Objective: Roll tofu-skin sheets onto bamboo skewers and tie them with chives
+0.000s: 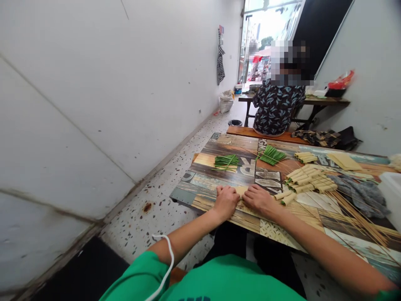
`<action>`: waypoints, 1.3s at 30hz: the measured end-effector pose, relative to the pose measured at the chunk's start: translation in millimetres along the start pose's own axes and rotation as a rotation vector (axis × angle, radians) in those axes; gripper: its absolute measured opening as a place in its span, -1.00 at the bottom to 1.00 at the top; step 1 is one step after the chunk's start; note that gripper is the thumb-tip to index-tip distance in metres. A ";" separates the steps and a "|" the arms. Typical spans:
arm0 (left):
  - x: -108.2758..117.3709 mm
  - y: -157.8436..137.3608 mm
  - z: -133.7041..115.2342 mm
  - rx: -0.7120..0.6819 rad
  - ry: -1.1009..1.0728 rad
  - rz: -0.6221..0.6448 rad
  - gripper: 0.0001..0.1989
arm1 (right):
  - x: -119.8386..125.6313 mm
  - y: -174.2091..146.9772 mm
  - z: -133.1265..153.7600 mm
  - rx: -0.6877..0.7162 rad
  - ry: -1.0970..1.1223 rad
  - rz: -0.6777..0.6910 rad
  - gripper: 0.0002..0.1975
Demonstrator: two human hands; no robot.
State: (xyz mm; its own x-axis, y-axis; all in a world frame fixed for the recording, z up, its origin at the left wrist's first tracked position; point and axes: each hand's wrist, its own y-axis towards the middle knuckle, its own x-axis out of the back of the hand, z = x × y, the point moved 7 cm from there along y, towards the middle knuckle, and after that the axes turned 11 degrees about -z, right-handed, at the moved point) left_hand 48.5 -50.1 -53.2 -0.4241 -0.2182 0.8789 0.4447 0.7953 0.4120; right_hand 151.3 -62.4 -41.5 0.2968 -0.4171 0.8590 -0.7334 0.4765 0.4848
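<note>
Side by side near the table's front edge, my left hand [227,202] and my right hand [259,200] are closed, fingers curled over a pale yellow tofu-skin sheet [240,190]. Part of the sheet shows between them; the rest is hidden under my fingers. Beyond my left hand, cut green chives [226,161] lie on a stack of tofu-skin sheets [203,159]. Another bunch of chives [272,155] lies farther right. Just right of my right hand are several skewered tofu-skin rolls [305,176], green showing at their ends.
On the right lie long thin skewers [360,213], a grey cloth [360,194], more flat sheets [344,161] and a white container [391,192]. Past the table [225,144], a person in a patterned shirt [277,106] sits on a bench [239,131], back turned. A white wall [94,83] runs along the left.
</note>
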 end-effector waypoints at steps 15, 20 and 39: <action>1.2 10.4 5.8 -0.020 0.027 0.046 -0.71 | 6.9 0.6 -10.5 -0.117 0.052 -0.060 -0.73; 3.4 11.7 2.9 -0.031 0.103 0.020 -0.79 | -1.2 0.3 -7.2 -0.130 0.019 -0.048 -0.73; -17.9 41.9 17.5 -0.219 0.066 0.057 -0.74 | -18.7 15.6 -19.7 -0.360 -0.031 0.124 -0.78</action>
State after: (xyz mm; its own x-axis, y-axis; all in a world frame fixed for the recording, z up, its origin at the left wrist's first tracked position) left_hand 60.9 -3.0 -55.9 -0.3444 -0.2188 0.9130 0.6297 0.6674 0.3975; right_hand 146.4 -31.9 -46.8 0.1971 -0.3600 0.9119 -0.4987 0.7640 0.4094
